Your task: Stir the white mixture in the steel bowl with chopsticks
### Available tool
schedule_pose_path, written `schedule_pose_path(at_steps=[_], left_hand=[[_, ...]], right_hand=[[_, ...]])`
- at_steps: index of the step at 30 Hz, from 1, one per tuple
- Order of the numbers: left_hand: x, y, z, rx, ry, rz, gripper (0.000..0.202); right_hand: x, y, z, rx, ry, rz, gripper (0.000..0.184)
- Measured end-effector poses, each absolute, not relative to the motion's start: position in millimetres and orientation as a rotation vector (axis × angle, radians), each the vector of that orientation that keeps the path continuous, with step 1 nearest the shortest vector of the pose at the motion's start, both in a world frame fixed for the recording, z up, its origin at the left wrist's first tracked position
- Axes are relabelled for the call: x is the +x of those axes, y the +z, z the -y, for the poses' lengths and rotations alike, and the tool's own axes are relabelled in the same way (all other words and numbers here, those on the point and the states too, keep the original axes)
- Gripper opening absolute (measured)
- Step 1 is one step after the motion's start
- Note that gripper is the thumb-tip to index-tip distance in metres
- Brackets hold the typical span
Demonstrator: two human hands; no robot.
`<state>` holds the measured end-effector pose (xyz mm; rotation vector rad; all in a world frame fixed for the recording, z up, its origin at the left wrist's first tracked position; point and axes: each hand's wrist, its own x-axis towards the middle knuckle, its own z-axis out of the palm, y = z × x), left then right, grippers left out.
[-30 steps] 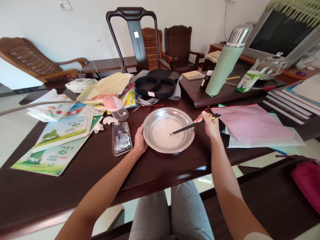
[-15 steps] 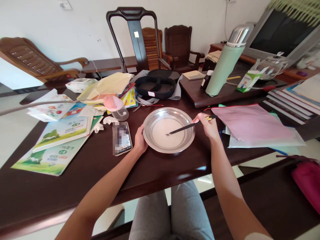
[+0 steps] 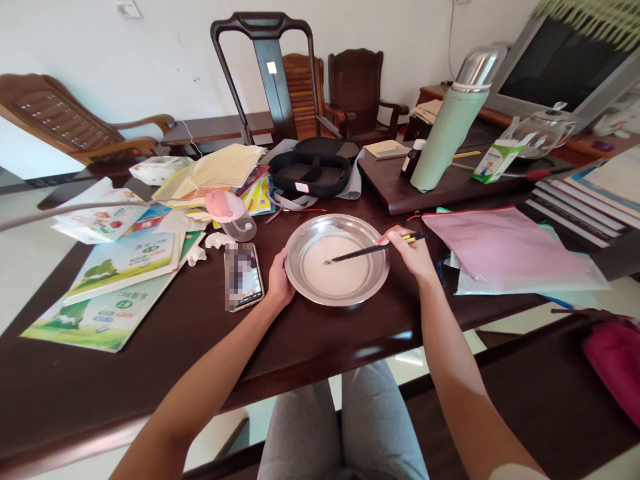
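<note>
A round steel plate [image 3: 374, 279] with a thin white liquid in it sits on the dark wooden table [image 3: 200, 333]. My left hand [image 3: 279, 280] grips the plate's left rim, fingers curled round it. My right hand [image 3: 407, 250] is closed on a pair of black chopsticks [image 3: 367, 251]. Their tips rest in the white liquid near the plate's middle. A phone [image 3: 243, 275] lies just left of my left hand.
Picture books [image 3: 123, 267] and papers cover the table's left side, with a pink-lidded cup [image 3: 231, 215]. A black bag [image 3: 310, 172] lies behind the plate. A green thermos [image 3: 450, 127] stands at the right rear, a pink folder [image 3: 500, 247] and stacked books beside it. Wooden chairs stand behind.
My right hand has drawn the chopsticks leftward and a little away from me, so their tips have slid across the liquid toward the plate's middle. My left hand has stayed on the rim.
</note>
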<state>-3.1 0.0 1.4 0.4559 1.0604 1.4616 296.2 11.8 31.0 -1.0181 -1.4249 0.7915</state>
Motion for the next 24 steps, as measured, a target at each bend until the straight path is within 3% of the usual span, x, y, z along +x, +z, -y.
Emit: schedule_pose_path(at_steps=[19,24], left_hand=[[-1.5,5.3,1.2,0.453,1.463,-1.057,0.031],[-2.5,4.0,1.0,0.462,1.460,-1.059,0.034]], right_hand=[[304.5,26.8,-18.2,-1.073,0.651,1.203,0.062],[299.5,28.6,-14.2,-1.040,0.777,1.331,0.063]])
